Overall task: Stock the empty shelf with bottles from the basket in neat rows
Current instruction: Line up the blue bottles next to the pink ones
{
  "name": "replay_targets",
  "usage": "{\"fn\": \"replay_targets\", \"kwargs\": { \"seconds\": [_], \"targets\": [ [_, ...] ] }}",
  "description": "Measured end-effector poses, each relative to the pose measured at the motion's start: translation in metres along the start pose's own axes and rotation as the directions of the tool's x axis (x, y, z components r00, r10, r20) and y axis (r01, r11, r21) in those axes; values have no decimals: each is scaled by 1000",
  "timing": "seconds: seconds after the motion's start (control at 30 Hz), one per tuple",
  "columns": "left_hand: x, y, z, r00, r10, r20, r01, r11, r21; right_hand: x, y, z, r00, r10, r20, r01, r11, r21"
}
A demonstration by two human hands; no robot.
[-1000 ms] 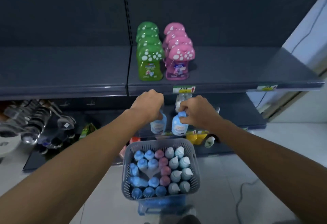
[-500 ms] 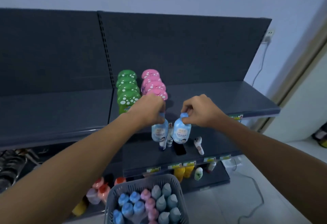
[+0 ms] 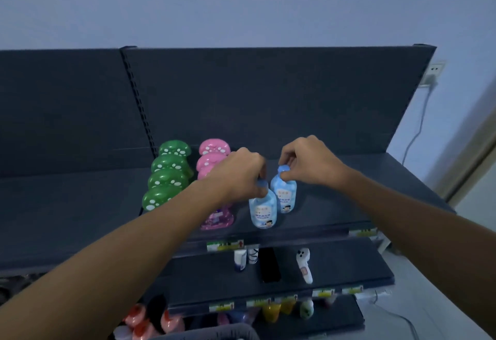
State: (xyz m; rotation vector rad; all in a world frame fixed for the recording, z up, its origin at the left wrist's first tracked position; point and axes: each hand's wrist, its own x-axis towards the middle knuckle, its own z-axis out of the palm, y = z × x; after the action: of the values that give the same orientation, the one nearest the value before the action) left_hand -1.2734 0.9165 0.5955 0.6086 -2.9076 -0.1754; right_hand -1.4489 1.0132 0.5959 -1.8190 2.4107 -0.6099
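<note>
My left hand [image 3: 239,172] grips the cap of a light blue bottle [image 3: 262,212] near the front edge of the dark top shelf [image 3: 349,197]. Just behind it, my right hand [image 3: 306,161] pinches the cap of a second light blue bottle [image 3: 285,196]. Both bottles stand upright, right of a row of pink bottles [image 3: 213,151]. A row of green bottles [image 3: 167,173] stands further left. Only the grey rim of the basket [image 3: 214,333] shows at the bottom edge.
The shelf below [image 3: 335,272] holds small tubes [image 3: 240,259], a black phone [image 3: 270,264] and a white handheld device [image 3: 304,266]. Lower shelves carry yellow and red-capped bottles. A wall socket [image 3: 433,72] with a cable is at the right; the floor lies beyond.
Both hands rose from in front of the lower shelf up onto the top shelf with the two blue bottles. The view tilted up, so the basket has nearly left the frame.
</note>
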Motion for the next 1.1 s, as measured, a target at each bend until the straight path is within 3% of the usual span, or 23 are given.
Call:
{"fn": "replay_targets", "kwargs": {
  "seconds": [0.5, 1.1],
  "targets": [
    [91, -50, 32, 959, -283, -1, 282, 959, -40, 151, 43, 30, 989, -121, 80, 115, 991, 72],
    [125, -67, 46, 933, -359, 12, 359, 933, -24, 196, 57, 66, 982, -148, 116, 129, 979, 156]
  ]
}}
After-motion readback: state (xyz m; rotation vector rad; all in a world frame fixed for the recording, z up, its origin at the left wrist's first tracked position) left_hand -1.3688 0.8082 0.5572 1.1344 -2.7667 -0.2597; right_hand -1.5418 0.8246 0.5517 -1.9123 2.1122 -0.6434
